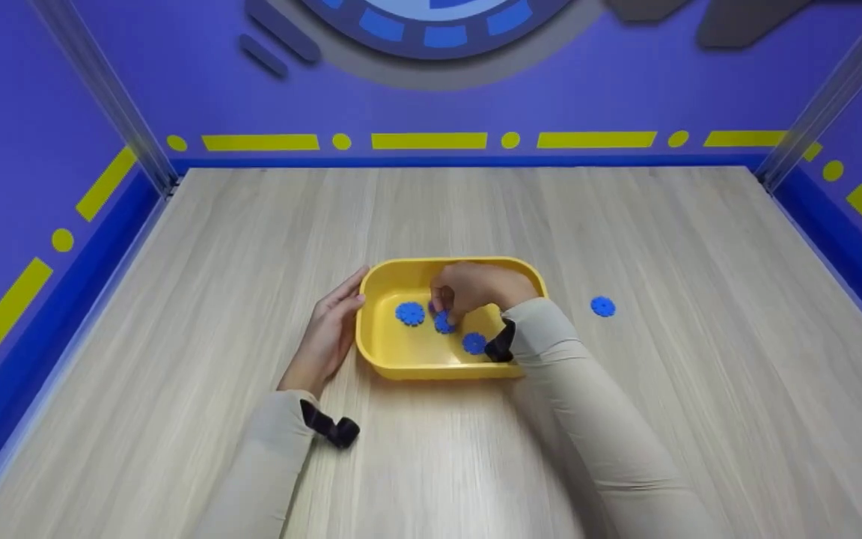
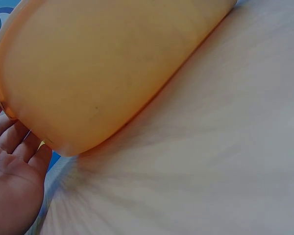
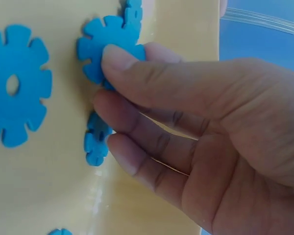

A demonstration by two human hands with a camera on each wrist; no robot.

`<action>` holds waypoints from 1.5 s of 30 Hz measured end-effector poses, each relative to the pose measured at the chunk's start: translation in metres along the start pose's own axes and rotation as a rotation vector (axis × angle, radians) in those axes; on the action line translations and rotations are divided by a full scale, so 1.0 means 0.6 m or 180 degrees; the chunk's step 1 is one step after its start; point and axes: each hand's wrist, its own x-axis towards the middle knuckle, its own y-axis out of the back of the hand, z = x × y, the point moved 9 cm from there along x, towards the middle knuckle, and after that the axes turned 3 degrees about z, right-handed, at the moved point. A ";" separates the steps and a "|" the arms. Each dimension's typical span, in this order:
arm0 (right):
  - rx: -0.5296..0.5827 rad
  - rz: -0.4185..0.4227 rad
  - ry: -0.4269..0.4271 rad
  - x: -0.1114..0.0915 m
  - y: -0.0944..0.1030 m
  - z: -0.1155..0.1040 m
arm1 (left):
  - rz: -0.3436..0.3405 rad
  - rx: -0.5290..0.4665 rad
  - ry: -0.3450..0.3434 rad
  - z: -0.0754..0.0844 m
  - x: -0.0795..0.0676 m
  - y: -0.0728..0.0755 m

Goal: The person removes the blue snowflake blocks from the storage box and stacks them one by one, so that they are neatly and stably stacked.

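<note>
A yellow plastic tub [image 1: 401,367] stands on the table, with several blue notched discs inside. My left hand [image 1: 330,329] touches the outside of its left end, fingers nearly straight along the wall, as the left wrist view also shows on the tub [image 2: 103,73]. My right hand [image 1: 476,288] reaches into the tub. In the right wrist view its thumb and fingers pinch a blue notched disc [image 3: 95,46]. Another disc [image 3: 32,88] with a centre hole lies beside it, and one [image 3: 97,142] appears edge-on near the lower fingertips. Two discs in the head view, one [image 1: 410,314] and another [image 1: 474,343], lie apart.
A single blue disc [image 1: 603,306] lies on the table right of the tub. The pale wood-grain table [image 1: 663,239] meets blue panels with yellow marks at the back and sides. Each wrist carries a black camera mount, the left one [image 1: 330,427] above the table.
</note>
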 end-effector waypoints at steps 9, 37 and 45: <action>0.0015 -0.0012 0.0144 -0.013 0.012 -0.003 | 0.0016 -0.0025 0.0008 -0.001 -0.001 0.001; 0.0264 0.0661 0.0209 -0.088 0.092 0.039 | 0.0016 -0.0029 0.0065 0.000 -0.002 0.001; 0.0410 0.1058 0.0240 -0.125 0.116 0.070 | -0.0044 -0.0129 0.0029 0.001 -0.003 -0.004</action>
